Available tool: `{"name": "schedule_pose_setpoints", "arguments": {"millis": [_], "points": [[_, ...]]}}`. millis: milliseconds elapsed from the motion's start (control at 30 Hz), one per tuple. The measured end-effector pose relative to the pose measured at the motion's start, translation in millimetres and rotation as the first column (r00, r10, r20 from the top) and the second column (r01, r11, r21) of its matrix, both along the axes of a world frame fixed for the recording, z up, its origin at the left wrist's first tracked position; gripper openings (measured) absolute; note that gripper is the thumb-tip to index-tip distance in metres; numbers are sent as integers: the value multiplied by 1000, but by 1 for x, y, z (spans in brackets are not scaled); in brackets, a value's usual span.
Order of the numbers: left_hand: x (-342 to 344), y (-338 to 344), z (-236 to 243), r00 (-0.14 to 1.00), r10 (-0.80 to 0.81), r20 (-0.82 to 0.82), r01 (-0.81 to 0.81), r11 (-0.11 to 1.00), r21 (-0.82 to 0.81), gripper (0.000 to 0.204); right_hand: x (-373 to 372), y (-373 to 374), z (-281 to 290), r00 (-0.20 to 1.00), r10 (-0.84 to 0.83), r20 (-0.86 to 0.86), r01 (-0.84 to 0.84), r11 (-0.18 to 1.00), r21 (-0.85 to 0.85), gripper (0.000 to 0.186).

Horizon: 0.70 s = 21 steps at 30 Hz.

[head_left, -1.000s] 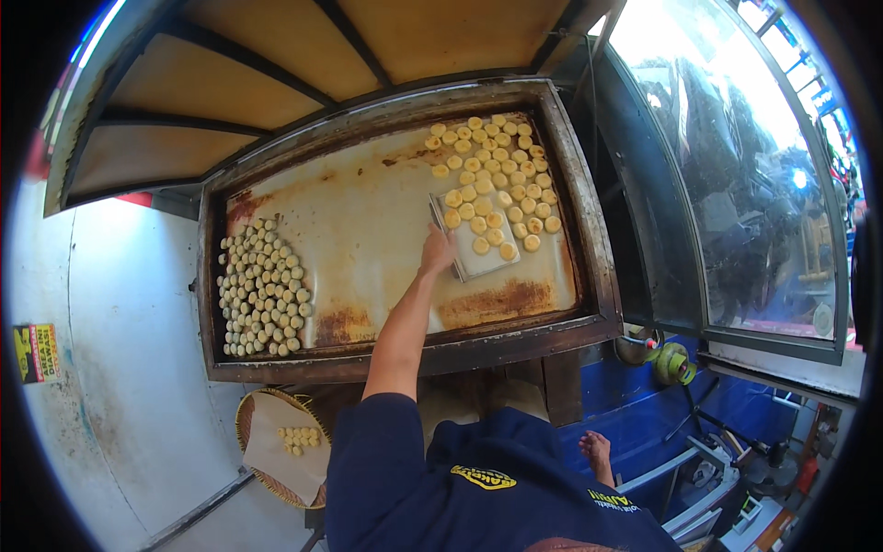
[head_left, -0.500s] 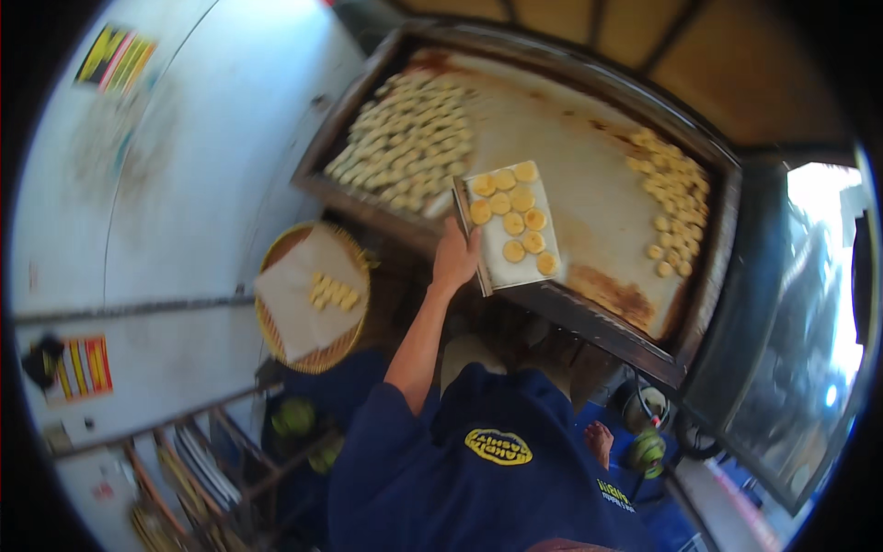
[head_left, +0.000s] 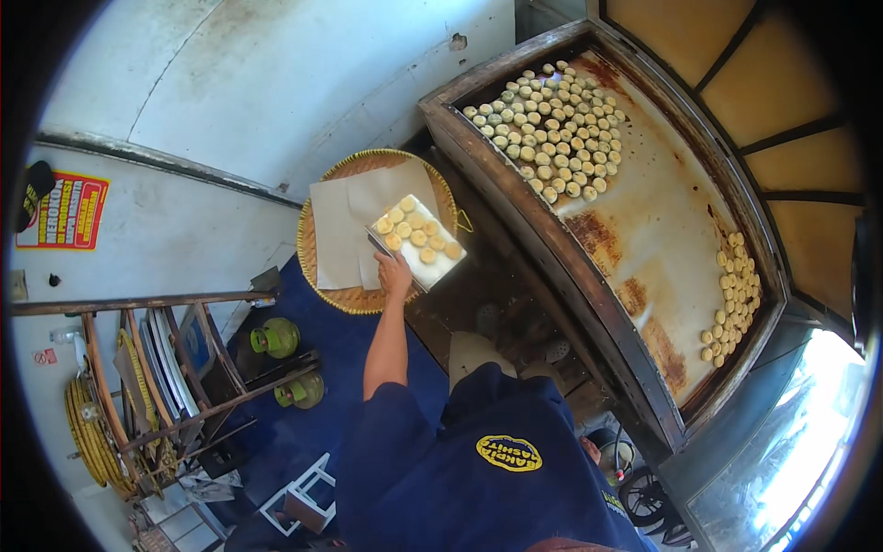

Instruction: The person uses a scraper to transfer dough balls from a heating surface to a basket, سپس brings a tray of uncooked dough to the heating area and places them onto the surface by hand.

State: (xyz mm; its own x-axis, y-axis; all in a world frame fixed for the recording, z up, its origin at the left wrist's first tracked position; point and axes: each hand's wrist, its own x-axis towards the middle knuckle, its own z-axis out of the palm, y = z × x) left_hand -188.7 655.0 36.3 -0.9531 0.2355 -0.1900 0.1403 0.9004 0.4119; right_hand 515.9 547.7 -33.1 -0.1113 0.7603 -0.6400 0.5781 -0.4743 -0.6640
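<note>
My left hand (head_left: 394,273) grips the handled edge of a small metal tray (head_left: 434,270) bearing several golden round cakes (head_left: 428,237). The tray is held over the right part of a round woven basket (head_left: 348,299) lined with paper (head_left: 336,239). My right hand (head_left: 591,450) is low at my side, mostly hidden by my dark shirt, so its fingers cannot be made out.
A large framed griddle (head_left: 671,184) to the right holds many pale cakes at its far end and more along the near right. Gas cylinders (head_left: 276,338), a wooden rack (head_left: 138,396) and a white stool frame (head_left: 308,488) stand at lower left, below a white wall (head_left: 230,83).
My left hand has lifted the loaded tray off the griddle and carried it leftward to the basket. The view has turned left, so the griddle now sits on the right.
</note>
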Motion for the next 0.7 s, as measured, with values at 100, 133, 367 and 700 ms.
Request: {"name": "schedule_pose_setpoints", "arguments": {"millis": [100,133,367,700], "points": [[-40,3,-29,995,89,35,-85,992,-96,43,-18,2,14,997,-75,-19,73,995,-67,28],[-48,7,-38,990,123,71,-113,985,-132,45,-25,2,25,993,-111,-26,109,991,-80,28],[-64,-5,-29,948,316,39,-304,935,-182,54,-85,10,71,831,-552,76,544,774,-326,25],[44,41,83,968,-77,-239,116,982,152,56,-84,-22,29,736,-677,26,635,676,-375,24]]}}
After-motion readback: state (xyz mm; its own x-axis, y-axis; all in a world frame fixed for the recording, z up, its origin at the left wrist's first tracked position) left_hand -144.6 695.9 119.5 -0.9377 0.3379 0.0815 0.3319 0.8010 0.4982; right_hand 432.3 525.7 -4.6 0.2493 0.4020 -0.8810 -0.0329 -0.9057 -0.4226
